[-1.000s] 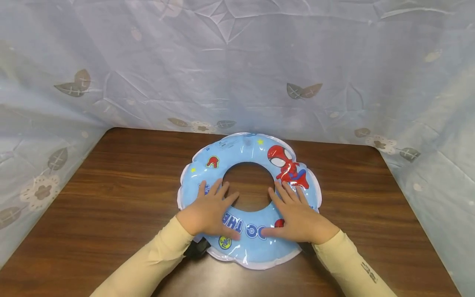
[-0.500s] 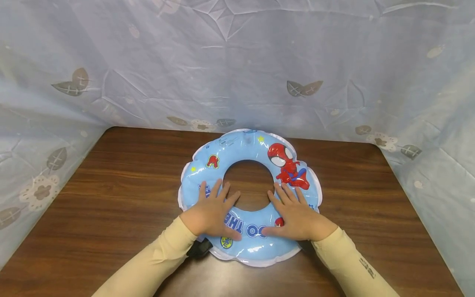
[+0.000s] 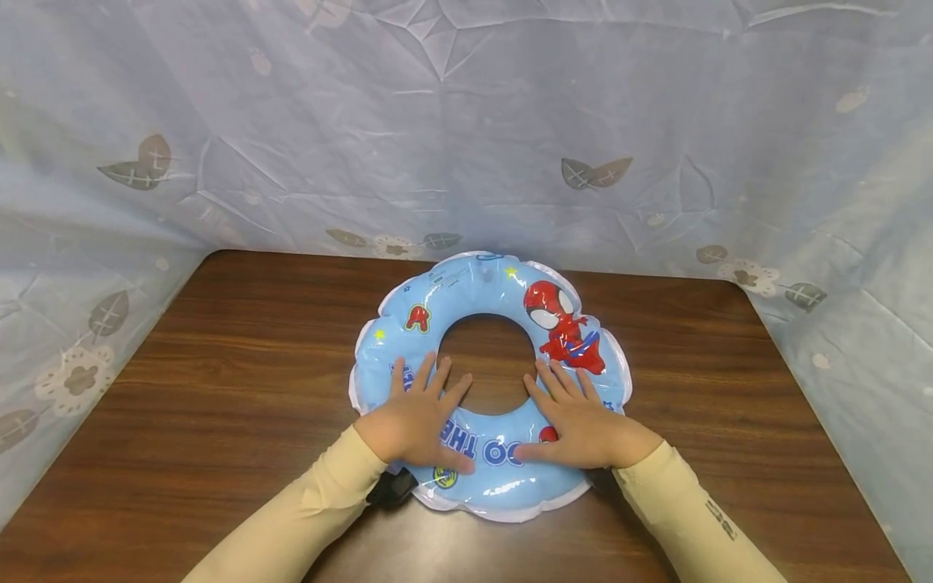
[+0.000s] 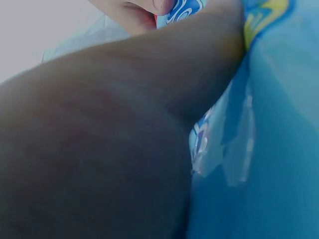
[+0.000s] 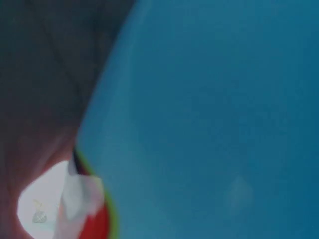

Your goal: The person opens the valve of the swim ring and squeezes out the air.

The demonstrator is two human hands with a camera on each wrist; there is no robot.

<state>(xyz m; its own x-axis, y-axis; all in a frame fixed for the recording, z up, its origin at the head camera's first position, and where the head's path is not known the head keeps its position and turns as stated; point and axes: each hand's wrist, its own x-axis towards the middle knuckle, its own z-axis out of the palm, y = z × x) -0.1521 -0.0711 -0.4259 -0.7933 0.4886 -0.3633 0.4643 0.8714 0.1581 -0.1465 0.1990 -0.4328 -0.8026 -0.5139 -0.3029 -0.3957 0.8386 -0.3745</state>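
Head view first: where is the inflatable ring (image 3: 503, 484)?

Mid-table, pale blue, lying on the dark wooden table (image 3: 240, 389). Red figure (image 3: 564, 328) printed on its far-right part.

Hands?

Left hand (image 3: 417, 421) on the ring's near-left part, right hand (image 3: 586, 427) on its near-right. Both spread wide, fingers straight toward the far side, thumbs turned inward, tips apart. Laid on top, neither gripping anything. Cream sleeves (image 3: 306, 506) enter from the near side.

Edges?

Far rim overlaps the table's far edge in view, near the grey-blue cloth (image 3: 466, 121); contact unclear. Wood stretches left and right and shows through the hole. Black item (image 3: 392, 488) by the left wrist, partly hidden, kind unclear.

Left wrist view adds?

Hand close up and dark against the ring; yellow print (image 4: 266, 17) at top. Part of the other hand beyond.

Right wrist view?

Mostly blurred blue surface; red print (image 5: 99, 221) low on the left. Fingers cannot be made out there.
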